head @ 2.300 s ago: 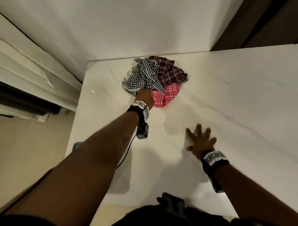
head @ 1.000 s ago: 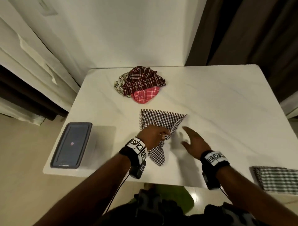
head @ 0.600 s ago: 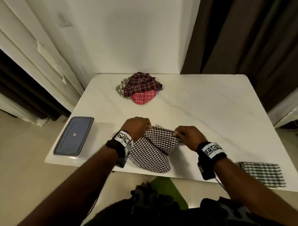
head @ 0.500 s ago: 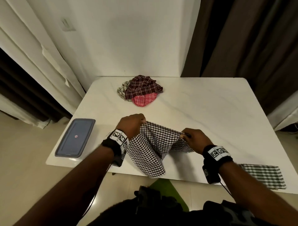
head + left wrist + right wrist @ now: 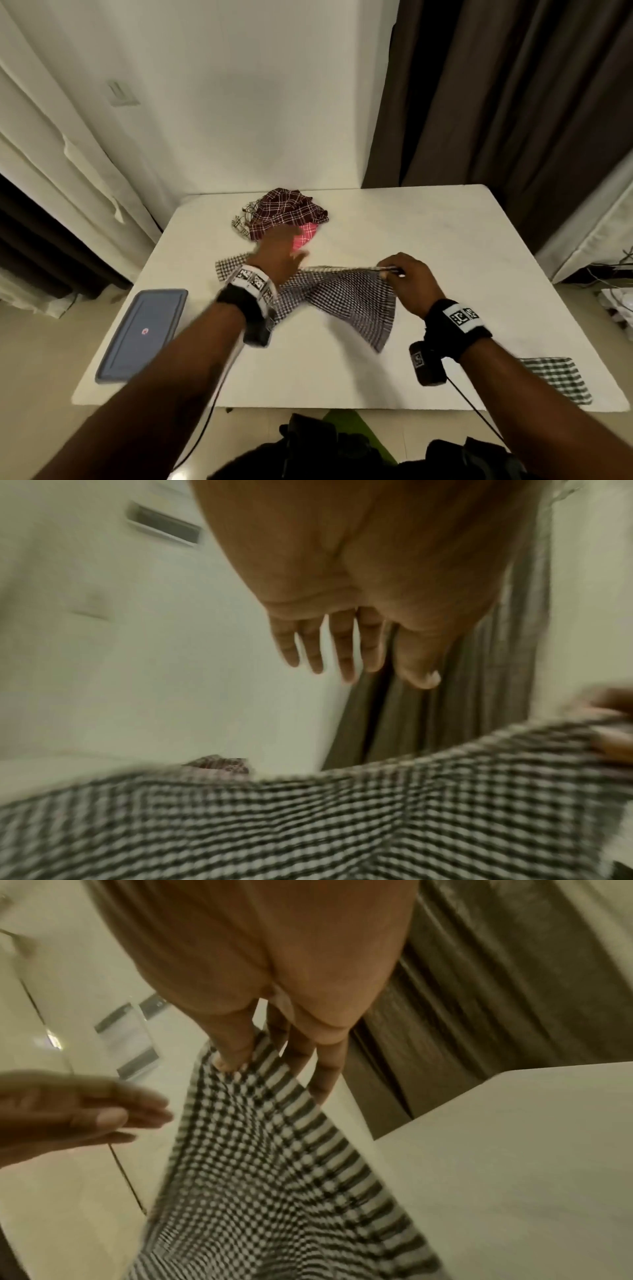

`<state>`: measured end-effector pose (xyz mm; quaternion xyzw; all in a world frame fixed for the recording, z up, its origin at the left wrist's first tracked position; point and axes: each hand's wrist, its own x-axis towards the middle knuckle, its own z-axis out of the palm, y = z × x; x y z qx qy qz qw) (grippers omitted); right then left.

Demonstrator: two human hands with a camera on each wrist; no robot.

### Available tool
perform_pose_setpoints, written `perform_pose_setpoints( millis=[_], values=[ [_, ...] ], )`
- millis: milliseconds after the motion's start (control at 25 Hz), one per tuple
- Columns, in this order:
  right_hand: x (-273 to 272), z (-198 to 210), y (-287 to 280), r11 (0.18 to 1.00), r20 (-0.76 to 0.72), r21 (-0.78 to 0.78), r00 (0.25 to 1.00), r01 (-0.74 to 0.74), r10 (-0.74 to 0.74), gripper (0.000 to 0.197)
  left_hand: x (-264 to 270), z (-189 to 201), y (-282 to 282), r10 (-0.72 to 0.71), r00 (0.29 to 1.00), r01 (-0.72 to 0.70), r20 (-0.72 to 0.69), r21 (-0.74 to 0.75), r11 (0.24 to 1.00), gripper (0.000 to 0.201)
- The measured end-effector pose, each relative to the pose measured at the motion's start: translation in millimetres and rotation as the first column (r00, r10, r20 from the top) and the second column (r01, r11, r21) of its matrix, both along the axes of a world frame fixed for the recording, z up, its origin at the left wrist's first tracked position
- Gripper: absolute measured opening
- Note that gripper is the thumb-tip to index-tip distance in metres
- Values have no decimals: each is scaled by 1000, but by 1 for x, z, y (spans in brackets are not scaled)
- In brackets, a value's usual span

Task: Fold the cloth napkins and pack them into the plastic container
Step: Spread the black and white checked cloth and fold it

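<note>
A black-and-white checked napkin (image 5: pixel 346 298) hangs half lifted over the middle of the white table (image 5: pixel 428 236). My right hand (image 5: pixel 394 270) pinches its right corner between thumb and fingers (image 5: pixel 236 1053) and holds it off the table. My left hand (image 5: pixel 291 253) is above the napkin's left part with its fingers (image 5: pixel 342 647) straight and holds nothing; it is blurred. The napkin's left end (image 5: pixel 227 267) lies on the table. A lidded plastic container (image 5: pixel 144 334) with a blue-grey lid sits at the table's front left corner.
A heap of unfolded napkins, dark red plaid (image 5: pixel 287 209) over a pink one (image 5: pixel 306 236), lies at the table's back middle. A folded green checked napkin (image 5: pixel 555 377) lies at the front right edge. Dark curtains (image 5: pixel 513 102) hang behind on the right.
My left hand has let go of the checked napkin and moved forward with straight fingers. The napkin's left end has dropped onto the table. My right hand still pinches its corner.
</note>
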<state>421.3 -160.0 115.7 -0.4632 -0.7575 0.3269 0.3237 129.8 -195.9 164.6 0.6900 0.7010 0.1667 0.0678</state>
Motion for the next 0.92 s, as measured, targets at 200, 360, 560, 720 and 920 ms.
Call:
perform_pose_setpoints(
  millis=[200,360,560,720,920],
  values=[
    [-44,42,-2,989,-384,-147,922,0,-57,33,94,17,0,-237,871,250,430,27,968,65],
    [-35,28,-3,990,-247,-131,966,48,-79,12,69,16,9,-216,883,216,418,48,975,17],
    [-3,-29,-18,977,146,-205,985,-64,95,14,21,3,-1,7,791,-42,611,43,998,9],
    [18,-34,-2,961,238,-271,971,49,18,19,-22,4,1,131,852,-154,506,4,988,7],
    [-13,53,82,998,280,-4,958,69,-65,18,-55,48,57,282,920,-292,273,-4,956,13]
  ],
)
